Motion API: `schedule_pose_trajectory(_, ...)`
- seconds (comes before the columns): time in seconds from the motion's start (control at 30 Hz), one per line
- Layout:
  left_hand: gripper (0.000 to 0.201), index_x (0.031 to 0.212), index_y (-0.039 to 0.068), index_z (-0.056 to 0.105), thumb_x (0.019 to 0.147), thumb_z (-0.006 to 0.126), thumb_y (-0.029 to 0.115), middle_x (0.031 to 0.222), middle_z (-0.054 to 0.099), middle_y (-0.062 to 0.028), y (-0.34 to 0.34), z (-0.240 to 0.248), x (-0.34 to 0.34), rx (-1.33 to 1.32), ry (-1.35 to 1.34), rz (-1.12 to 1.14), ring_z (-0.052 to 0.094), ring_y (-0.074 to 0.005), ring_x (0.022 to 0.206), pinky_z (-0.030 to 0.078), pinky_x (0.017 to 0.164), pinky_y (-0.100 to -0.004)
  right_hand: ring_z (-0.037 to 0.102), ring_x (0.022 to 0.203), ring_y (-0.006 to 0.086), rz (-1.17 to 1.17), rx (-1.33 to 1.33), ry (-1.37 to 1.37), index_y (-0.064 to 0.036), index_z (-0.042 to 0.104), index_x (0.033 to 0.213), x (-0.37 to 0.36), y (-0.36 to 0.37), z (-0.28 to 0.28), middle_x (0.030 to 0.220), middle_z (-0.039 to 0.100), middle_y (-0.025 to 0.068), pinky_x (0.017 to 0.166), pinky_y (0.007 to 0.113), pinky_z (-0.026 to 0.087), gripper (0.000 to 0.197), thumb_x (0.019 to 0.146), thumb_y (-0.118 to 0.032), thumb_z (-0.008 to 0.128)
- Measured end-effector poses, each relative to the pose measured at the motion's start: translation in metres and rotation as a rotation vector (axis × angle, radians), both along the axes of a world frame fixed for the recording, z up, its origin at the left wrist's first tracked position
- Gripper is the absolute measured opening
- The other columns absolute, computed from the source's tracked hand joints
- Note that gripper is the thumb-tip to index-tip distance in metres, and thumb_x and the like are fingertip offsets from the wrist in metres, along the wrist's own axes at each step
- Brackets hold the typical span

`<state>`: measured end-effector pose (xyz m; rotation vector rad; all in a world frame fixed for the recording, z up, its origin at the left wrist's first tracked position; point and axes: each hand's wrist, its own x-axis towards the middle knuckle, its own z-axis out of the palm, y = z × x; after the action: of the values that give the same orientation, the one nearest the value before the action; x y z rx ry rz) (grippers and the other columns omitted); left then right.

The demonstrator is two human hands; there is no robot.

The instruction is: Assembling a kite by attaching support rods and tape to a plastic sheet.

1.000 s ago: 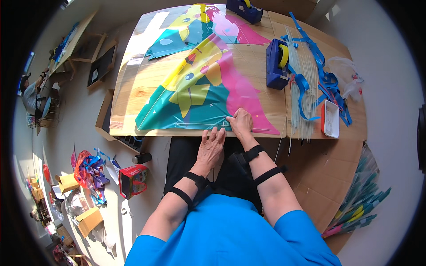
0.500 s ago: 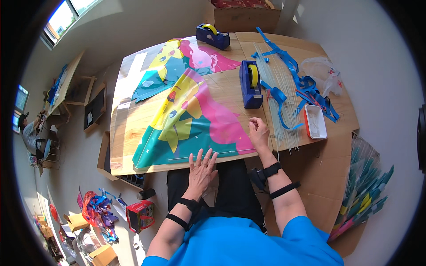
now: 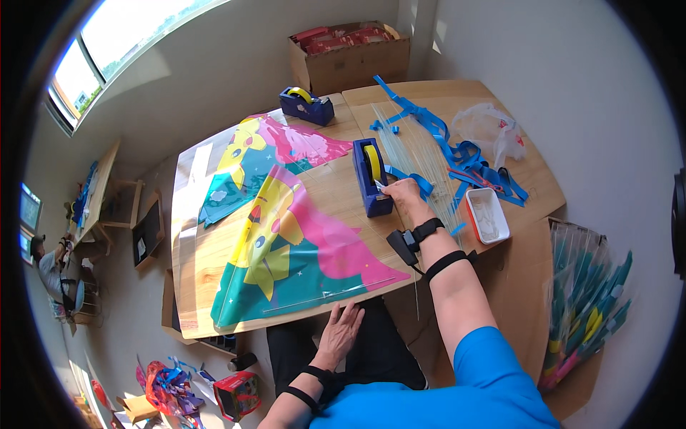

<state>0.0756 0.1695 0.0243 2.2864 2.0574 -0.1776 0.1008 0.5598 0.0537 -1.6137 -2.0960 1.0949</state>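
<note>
The person's right hand (image 3: pixel 401 194) reaches to the front end of a dark blue tape dispenser (image 3: pixel 371 179) that carries a yellow tape roll (image 3: pixel 371 161); its fingers are curled and pinched together at the dispenser's cutter end, apparently on the end of the tape, though the strip itself is too small to make out. The dispenser stands on the wooden table (image 3: pixel 343 207), and everything else can be placed from it. Just to its left lies a colourful plastic kite (image 3: pixel 300 250), flat on the table, with yellow cartoon figure, pink and teal fields, its lower edge near the table's front rim. The left hand (image 3: pixel 341 330) rests open, fingers spread, at that front rim, below the kite and well apart from the dispenser, touching the table edge above the person's dark-trousered lap. Behind and to the left of the dispenser lies a second kite (image 3: pixel 250 161) of the same pattern. Farther back stands a second blue tape dispenser (image 3: pixel 306 105), and beyond it a cardboard box (image 3: pixel 350 53) against the wall. To the dispenser's right lie thin clear rods (image 3: pixel 421 154) fanned across the table, then tangled blue ribbon strips (image 3: pixel 464 154), a crumpled clear plastic bag (image 3: pixel 493 129), and nearer the person a small white tray (image 3: pixel 486 214) with an orange rim. Far right, off the table, a stack of packaged kites (image 3: pixel 582 300) leans on cardboard.
</note>
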Motion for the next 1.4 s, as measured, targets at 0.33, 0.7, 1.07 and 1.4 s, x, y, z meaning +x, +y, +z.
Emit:
schedule_pose_trajectory(0.33, 0.060, 0.145, 0.007, 0.031, 0.086, 0.043, 0.011, 0.125, 0.055, -0.0133, -0.002, 0.002, 0.004, -0.068, 0.025, 0.046, 0.025, -0.0245, 0.140, 0.014, 0.118, -0.0381, 0.055, 0.062, 0.0147, -0.186, -0.310, 0.489, 0.0044, 0.069, 0.084, 0.028, -0.047, -0.012, 0.068, 0.061, 0.0055, 0.052, 0.032, 0.042, 0.030, 0.076, -0.024, 0.075)
schedule_pose_trajectory(0.7, 0.055, 0.138, 0.009, 0.043, 0.083, 0.049, 0.010, 0.121, 0.058, -0.0144, -0.003, 0.012, 0.002, -0.042, -0.119, 0.060, 0.033, -0.0271, 0.136, 0.017, 0.117, -0.0396, 0.063, 0.075, 0.0183, -0.517, -0.240, 0.014, 0.0063, 0.065, 0.100, 0.016, -0.071, -0.044, 0.084, 0.068, 0.0123, 0.065, 0.029, 0.050, 0.036, 0.072, -0.014, 0.077)
schedule_pose_trajectory(1.07, 0.061, 0.131, 0.006, 0.048, 0.072, 0.058, 0.002, 0.135, 0.046, -0.0056, -0.057, 0.005, -0.060, 0.325, -0.197, 0.435, 0.042, -0.0267, 0.122, 0.033, 0.103, -0.0396, 0.031, 0.037, 0.0026, 0.263, -1.199, 0.736, -0.0058, 0.049, 0.126, 0.043, -0.234, -0.020, 0.060, 0.046, -0.0033, 0.036, 0.018, 0.024, 0.029, 0.098, -0.015, 0.049)
schedule_pose_trajectory(1.4, 0.067, 0.144, 0.016, 0.033, 0.082, 0.056, 0.014, 0.145, 0.036, -0.0020, -0.059, -0.015, -0.058, 0.222, 0.055, 0.516, 0.032, -0.0262, 0.134, 0.016, 0.113, -0.0460, 0.036, 0.041, 0.0031, 0.212, -1.015, 0.689, -0.0058, 0.050, 0.127, 0.021, -0.261, -0.043, 0.061, 0.050, -0.0018, 0.039, 0.018, 0.027, 0.031, 0.096, -0.013, 0.049)
